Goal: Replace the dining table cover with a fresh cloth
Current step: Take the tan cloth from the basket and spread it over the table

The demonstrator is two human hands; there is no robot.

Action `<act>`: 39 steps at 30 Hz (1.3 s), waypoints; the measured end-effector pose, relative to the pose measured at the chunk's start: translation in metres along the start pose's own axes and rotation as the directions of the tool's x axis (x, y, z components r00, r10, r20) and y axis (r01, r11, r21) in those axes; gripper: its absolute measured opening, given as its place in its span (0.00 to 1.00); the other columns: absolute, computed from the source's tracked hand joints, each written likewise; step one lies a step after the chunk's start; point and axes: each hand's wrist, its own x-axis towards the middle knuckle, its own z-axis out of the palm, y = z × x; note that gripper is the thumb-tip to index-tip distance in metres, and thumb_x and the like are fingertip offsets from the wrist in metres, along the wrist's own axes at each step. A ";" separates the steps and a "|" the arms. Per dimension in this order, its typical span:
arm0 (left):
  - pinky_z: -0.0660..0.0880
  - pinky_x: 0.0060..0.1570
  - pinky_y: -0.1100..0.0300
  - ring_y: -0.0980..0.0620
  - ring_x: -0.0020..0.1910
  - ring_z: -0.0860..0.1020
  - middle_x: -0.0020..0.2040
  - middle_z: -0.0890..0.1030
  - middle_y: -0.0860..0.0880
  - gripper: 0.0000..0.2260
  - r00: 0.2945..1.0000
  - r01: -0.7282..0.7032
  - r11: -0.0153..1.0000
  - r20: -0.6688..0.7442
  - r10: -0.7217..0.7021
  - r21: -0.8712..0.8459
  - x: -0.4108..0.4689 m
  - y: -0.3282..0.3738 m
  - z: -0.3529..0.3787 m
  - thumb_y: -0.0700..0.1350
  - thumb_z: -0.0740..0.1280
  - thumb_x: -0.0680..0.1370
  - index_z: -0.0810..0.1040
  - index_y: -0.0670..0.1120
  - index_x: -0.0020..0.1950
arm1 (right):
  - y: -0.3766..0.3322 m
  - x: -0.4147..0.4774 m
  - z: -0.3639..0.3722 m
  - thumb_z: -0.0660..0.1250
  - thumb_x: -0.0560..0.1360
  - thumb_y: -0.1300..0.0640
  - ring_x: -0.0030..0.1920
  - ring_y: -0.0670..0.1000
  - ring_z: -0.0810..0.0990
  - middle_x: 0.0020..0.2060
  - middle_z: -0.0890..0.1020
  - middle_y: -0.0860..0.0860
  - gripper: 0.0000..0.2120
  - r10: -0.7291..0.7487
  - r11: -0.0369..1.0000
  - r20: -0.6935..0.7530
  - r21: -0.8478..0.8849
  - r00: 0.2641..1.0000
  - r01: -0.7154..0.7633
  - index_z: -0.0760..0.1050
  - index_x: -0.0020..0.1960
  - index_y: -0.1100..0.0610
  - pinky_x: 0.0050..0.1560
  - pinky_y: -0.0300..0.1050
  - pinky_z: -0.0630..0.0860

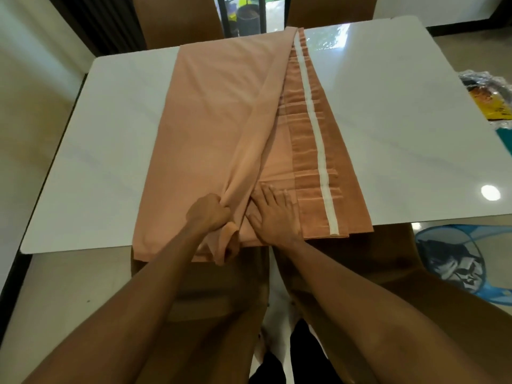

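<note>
Peach cloth lies folded down the middle of the white table, from far edge to near edge, its near end hanging over. At the near edge the left hand is fisted round a gathered top layer, pulled taut. Just beside it the right hand lies flat, fingers spread, pressing the lower layers. On the glossy top, a hard tug could likely drag the whole bundle off.
</note>
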 end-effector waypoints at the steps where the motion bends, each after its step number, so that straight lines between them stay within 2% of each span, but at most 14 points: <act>1: 0.69 0.33 0.59 0.51 0.37 0.76 0.42 0.78 0.49 0.11 0.999 0.017 0.989 0.042 -0.011 -0.148 0.004 0.002 0.005 0.46 0.65 0.79 0.77 0.41 0.58 | 0.005 -0.001 0.001 0.55 0.81 0.40 0.81 0.53 0.53 0.81 0.58 0.49 0.28 -0.004 1.000 -0.005 -0.028 1.000 0.003 0.57 0.79 0.46 0.79 0.59 0.45; 4: 0.72 0.32 0.60 0.51 0.38 0.76 0.43 0.79 0.46 0.14 0.986 0.166 0.712 0.135 -0.101 -0.682 0.001 0.001 0.016 0.42 0.60 0.82 0.76 0.36 0.64 | 0.018 -0.005 -0.001 0.53 0.80 0.34 0.82 0.54 0.50 0.83 0.53 0.49 0.33 -0.013 0.991 0.027 -0.136 1.000 0.016 0.52 0.81 0.45 0.79 0.59 0.44; 7: 0.80 0.43 0.55 0.46 0.50 0.81 0.53 0.83 0.44 0.15 0.975 0.218 0.410 0.177 -0.136 -0.886 -0.003 -0.002 0.028 0.49 0.65 0.81 0.77 0.41 0.63 | 0.041 -0.016 -0.014 0.49 0.80 0.30 0.82 0.55 0.49 0.83 0.50 0.50 0.34 0.046 0.981 0.031 -0.191 0.998 -0.039 0.51 0.81 0.42 0.80 0.61 0.46; 8: 0.80 0.46 0.54 0.46 0.51 0.82 0.52 0.83 0.44 0.17 0.975 0.218 0.382 0.186 -0.118 -0.898 -0.005 0.000 0.029 0.52 0.67 0.79 0.78 0.42 0.62 | 0.051 -0.021 -0.020 0.48 0.79 0.28 0.82 0.55 0.48 0.83 0.50 0.50 0.35 0.060 0.978 0.027 -0.204 0.998 -0.054 0.51 0.81 0.41 0.80 0.61 0.47; 9: 0.80 0.46 0.55 0.47 0.51 0.82 0.52 0.83 0.45 0.18 0.980 0.197 0.429 0.176 -0.089 -0.881 -0.007 0.003 0.030 0.55 0.69 0.78 0.78 0.43 0.61 | 0.063 -0.026 -0.027 0.48 0.78 0.27 0.82 0.54 0.48 0.83 0.49 0.50 0.36 0.078 0.974 0.030 -0.215 0.996 -0.070 0.50 0.81 0.41 0.80 0.61 0.47; 12: 0.79 0.45 0.58 0.52 0.49 0.81 0.51 0.82 0.50 0.21 0.994 0.012 0.737 0.086 0.062 -0.676 -0.015 0.011 0.034 0.56 0.74 0.73 0.75 0.48 0.59 | 0.095 -0.042 -0.045 0.46 0.76 0.24 0.82 0.54 0.47 0.83 0.49 0.49 0.39 0.133 0.970 0.022 -0.208 0.991 -0.125 0.47 0.82 0.40 0.80 0.61 0.48; 16: 0.77 0.48 0.57 0.50 0.51 0.80 0.53 0.80 0.52 0.16 0.987 -0.156 0.864 -0.054 0.148 -0.478 -0.026 0.004 0.034 0.46 0.69 0.77 0.74 0.49 0.65 | 0.130 -0.066 -0.067 0.45 0.76 0.24 0.82 0.54 0.51 0.83 0.52 0.48 0.39 0.199 0.953 0.005 -0.233 0.980 -0.193 0.50 0.82 0.40 0.79 0.60 0.50; 19: 0.77 0.52 0.54 0.47 0.54 0.78 0.56 0.78 0.48 0.18 0.983 -0.111 0.898 -0.182 0.035 -0.425 -0.029 -0.028 0.022 0.41 0.64 0.79 0.72 0.46 0.69 | 0.130 -0.066 -0.072 0.50 0.77 0.28 0.81 0.57 0.54 0.81 0.56 0.50 0.34 0.280 0.933 -0.013 -0.234 0.960 -0.275 0.56 0.79 0.42 0.77 0.63 0.52; 21: 0.77 0.52 0.53 0.44 0.55 0.79 0.56 0.78 0.46 0.13 0.975 -0.042 0.910 -0.215 -0.053 -0.413 -0.025 -0.057 0.014 0.41 0.61 0.80 0.73 0.45 0.65 | 0.106 -0.051 -0.070 0.57 0.78 0.33 0.75 0.60 0.64 0.76 0.66 0.54 0.29 0.341 0.926 -0.062 -0.152 0.938 -0.346 0.66 0.73 0.47 0.73 0.62 0.61; 23: 0.75 0.46 0.56 0.43 0.53 0.79 0.52 0.79 0.45 0.08 0.967 -0.010 0.892 -0.231 -0.106 -0.453 -0.019 -0.085 0.004 0.40 0.60 0.81 0.74 0.44 0.59 | 0.062 -0.028 -0.059 0.62 0.75 0.41 0.67 0.60 0.72 0.69 0.73 0.56 0.25 0.249 0.961 -0.102 -0.098 0.963 -0.259 0.73 0.68 0.51 0.66 0.59 0.69; 25: 0.73 0.39 0.61 0.44 0.50 0.79 0.50 0.79 0.44 0.07 0.965 -0.003 0.863 -0.228 -0.130 -0.505 -0.013 -0.102 -0.006 0.38 0.62 0.80 0.75 0.43 0.57 | 0.017 -0.005 -0.038 0.64 0.75 0.46 0.67 0.60 0.73 0.70 0.74 0.56 0.22 0.066 0.990 -0.093 -0.121 0.993 -0.077 0.75 0.67 0.51 0.65 0.59 0.70; 27: 0.71 0.35 0.63 0.47 0.47 0.79 0.49 0.79 0.44 0.07 0.967 0.002 0.839 -0.212 -0.140 -0.545 -0.008 -0.117 -0.018 0.39 0.63 0.79 0.75 0.43 0.57 | -0.022 0.017 -0.011 0.61 0.78 0.46 0.71 0.59 0.70 0.74 0.71 0.56 0.22 -0.024 0.994 -0.008 -0.104 1.000 0.023 0.72 0.70 0.50 0.69 0.61 0.67; 32: 0.74 0.40 0.57 0.46 0.47 0.78 0.49 0.78 0.45 0.07 0.943 0.082 0.822 -0.223 -0.247 -0.564 0.002 -0.155 -0.048 0.38 0.62 0.78 0.75 0.43 0.55 | -0.035 0.023 0.021 0.47 0.82 0.35 0.80 0.59 0.55 0.82 0.56 0.53 0.30 0.049 0.979 0.077 -0.199 0.996 -0.033 0.55 0.81 0.44 0.78 0.64 0.48; 39: 0.73 0.51 0.46 0.37 0.56 0.75 0.57 0.77 0.38 0.10 0.747 0.384 0.782 -0.332 -0.576 -0.491 -0.009 -0.272 -0.079 0.43 0.64 0.77 0.71 0.43 0.58 | -0.027 0.006 0.017 0.41 0.79 0.29 0.81 0.58 0.50 0.83 0.49 0.51 0.36 0.077 0.946 0.094 -0.321 0.993 -0.043 0.48 0.82 0.43 0.79 0.63 0.47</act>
